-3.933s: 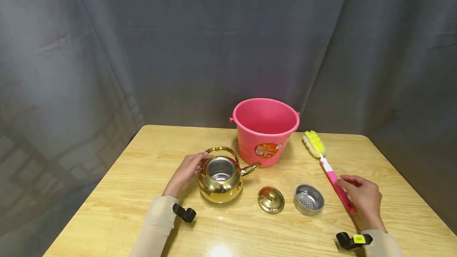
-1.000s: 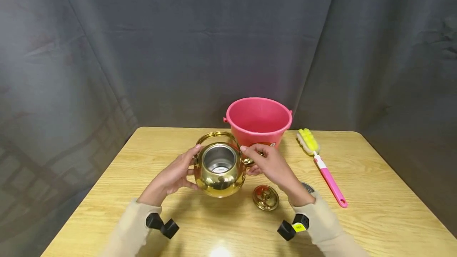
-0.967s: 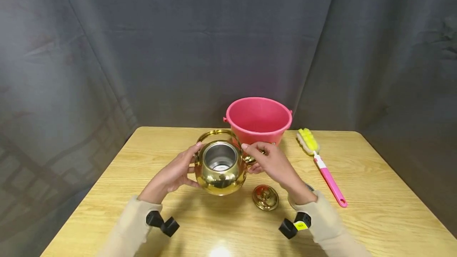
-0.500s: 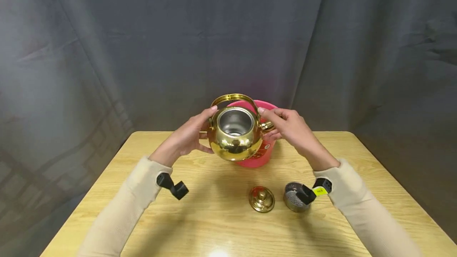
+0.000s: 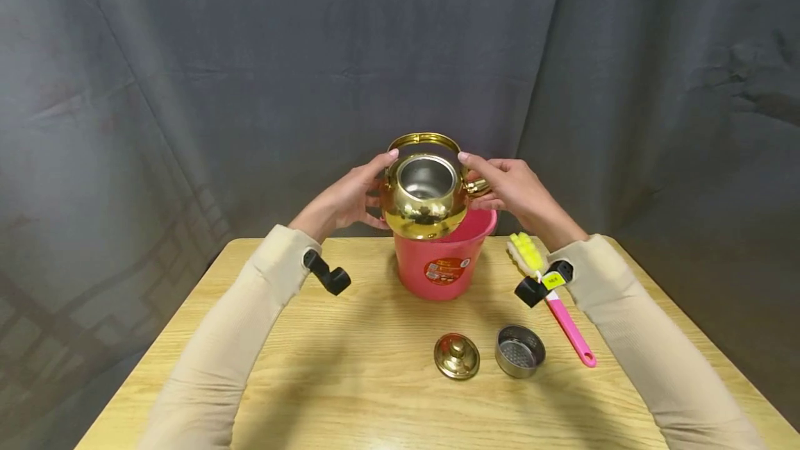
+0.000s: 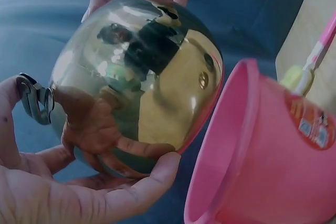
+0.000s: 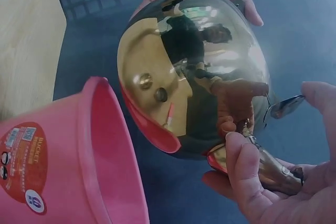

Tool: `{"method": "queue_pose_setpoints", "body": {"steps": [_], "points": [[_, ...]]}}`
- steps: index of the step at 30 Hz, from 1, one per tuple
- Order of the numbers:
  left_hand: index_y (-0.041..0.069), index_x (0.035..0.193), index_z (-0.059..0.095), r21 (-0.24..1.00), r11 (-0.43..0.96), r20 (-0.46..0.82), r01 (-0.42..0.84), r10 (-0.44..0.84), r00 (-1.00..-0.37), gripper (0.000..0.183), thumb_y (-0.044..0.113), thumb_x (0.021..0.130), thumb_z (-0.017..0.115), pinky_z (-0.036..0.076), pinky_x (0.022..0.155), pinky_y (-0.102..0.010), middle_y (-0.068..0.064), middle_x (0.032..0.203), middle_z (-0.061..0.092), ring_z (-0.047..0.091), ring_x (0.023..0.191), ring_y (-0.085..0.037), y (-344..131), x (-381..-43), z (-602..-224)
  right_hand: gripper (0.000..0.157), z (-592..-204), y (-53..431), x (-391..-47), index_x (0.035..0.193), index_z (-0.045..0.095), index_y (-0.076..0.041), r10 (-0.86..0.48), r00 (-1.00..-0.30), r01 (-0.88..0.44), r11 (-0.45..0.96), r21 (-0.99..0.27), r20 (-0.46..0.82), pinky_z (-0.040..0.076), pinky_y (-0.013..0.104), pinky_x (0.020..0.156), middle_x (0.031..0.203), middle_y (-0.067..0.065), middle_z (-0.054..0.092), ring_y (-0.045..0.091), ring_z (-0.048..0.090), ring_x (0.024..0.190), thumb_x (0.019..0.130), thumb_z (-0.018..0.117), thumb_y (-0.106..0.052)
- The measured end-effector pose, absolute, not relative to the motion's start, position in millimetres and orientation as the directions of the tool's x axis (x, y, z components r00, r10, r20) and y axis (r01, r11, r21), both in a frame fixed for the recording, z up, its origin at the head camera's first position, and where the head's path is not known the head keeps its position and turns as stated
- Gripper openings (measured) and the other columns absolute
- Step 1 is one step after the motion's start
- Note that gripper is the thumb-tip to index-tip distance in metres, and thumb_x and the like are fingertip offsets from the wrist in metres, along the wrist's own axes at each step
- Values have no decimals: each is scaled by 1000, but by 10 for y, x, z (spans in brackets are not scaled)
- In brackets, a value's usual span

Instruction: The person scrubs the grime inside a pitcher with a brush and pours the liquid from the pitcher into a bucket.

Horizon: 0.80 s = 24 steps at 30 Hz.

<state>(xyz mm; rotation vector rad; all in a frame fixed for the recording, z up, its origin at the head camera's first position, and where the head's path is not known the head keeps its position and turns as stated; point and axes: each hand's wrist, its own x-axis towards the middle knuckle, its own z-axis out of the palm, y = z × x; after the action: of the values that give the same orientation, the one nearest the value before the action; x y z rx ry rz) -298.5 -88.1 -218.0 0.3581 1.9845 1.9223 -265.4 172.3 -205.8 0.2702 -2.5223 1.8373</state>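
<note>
A shiny gold teapot (image 5: pixel 423 210), lidless with a steel-lined mouth, hangs in the air just above the pink bucket (image 5: pixel 431 262). It tilts with its mouth toward the head camera, and its hoop handle stands up behind. My left hand (image 5: pixel 350 196) grips its left side, thumb near the handle joint and fingers around the body (image 6: pixel 142 77). On the other side my right hand (image 5: pixel 515 189) holds it, thumb at the handle base and fingers curled round the spout (image 7: pixel 270 169). In the right wrist view the bucket's rim (image 7: pixel 97 129) is close beside the teapot.
On the wooden table (image 5: pixel 337 394) lie a gold lid (image 5: pixel 457 356) and a perforated steel strainer cup (image 5: pixel 520 351). A brush with a yellow head and pink handle (image 5: pixel 571 330) lies at right, partly behind the right wrist camera. A grey curtain (image 5: pixel 312 75) hangs behind.
The right hand has left the brush and taken hold of the teapot's spout side. Both hands have lifted the teapot off the table, up and rightward to above the bucket.
</note>
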Motion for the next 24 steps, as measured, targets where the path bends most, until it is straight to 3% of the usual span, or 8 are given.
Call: {"method": "queue_pose_setpoints", "body": {"steps": [7,14,24], "points": [[19,148,33,999,26,-31,-23,365,-931,72,56,91,55,48,83,-62,-15,141,41,47,122,-38,-753,-3220,-2116,72,-2040,1773,-2836,117,58,6,-53,-991,-133,272,-953,123,56,28,73,122,15,54,17,70,76,85,64,-57],[18,145,42,1000,-10,3,0,297,-955,66,53,91,58,44,91,-60,-13,134,48,44,125,-41,-658,-3391,-2156,63,-2172,1774,-3036,103,64,1,65,-973,-197,261,-945,221,56,25,66,104,12,63,15,70,70,82,68,-58],[14,141,48,996,-73,72,53,295,-953,56,43,93,60,44,94,-55,-10,132,48,49,117,-39,-626,-3474,-2343,59,-2474,1797,-3193,104,69,-5,121,-924,-310,314,-897,362,56,23,64,91,10,67,29,70,77,83,66,-60]]}}
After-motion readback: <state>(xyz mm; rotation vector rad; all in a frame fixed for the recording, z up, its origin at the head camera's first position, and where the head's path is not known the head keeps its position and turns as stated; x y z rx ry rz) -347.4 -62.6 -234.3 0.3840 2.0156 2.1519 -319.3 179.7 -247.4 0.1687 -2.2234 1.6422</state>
